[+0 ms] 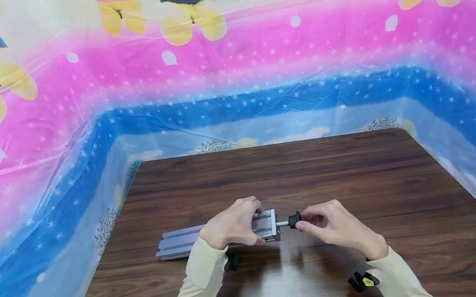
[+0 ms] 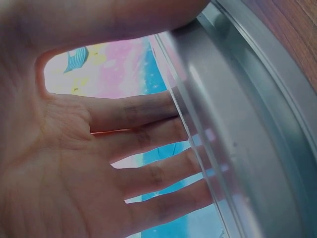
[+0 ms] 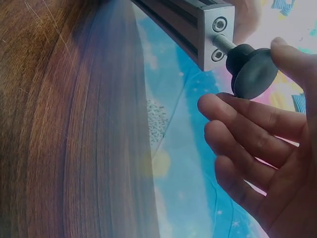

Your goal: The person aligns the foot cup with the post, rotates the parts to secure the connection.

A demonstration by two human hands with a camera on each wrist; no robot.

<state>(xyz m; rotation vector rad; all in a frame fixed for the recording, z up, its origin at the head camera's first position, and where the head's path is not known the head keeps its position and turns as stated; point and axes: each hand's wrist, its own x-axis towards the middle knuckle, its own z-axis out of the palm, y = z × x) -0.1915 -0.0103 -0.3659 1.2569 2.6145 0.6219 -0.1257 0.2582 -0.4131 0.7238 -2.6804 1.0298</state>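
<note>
Aluminium extrusion rail [image 1: 216, 235] flat on dark wood-grain bench [image 1: 354, 175], near front edge, left of centre. Left hand [image 1: 234, 225] clamped over right end of rail, thumb and fingers wrapped round profile. Right hand [image 1: 338, 227] pinching black rubber levelling foot [image 1: 295, 220] between thumb and fingertips; threaded stud of foot seated in rail end plate [image 3: 216, 37]. No legible brand, label or writing on rail or foot.

A dark brown wood-grain tabletop [image 1: 354, 180] fills the foreground. Around its far and side edges hangs a glossy plastic sheet [image 1: 256, 69] banded in pink, blue and pale cream, printed with white stars and yellow cartoon figures in blue-striped tops.
</note>
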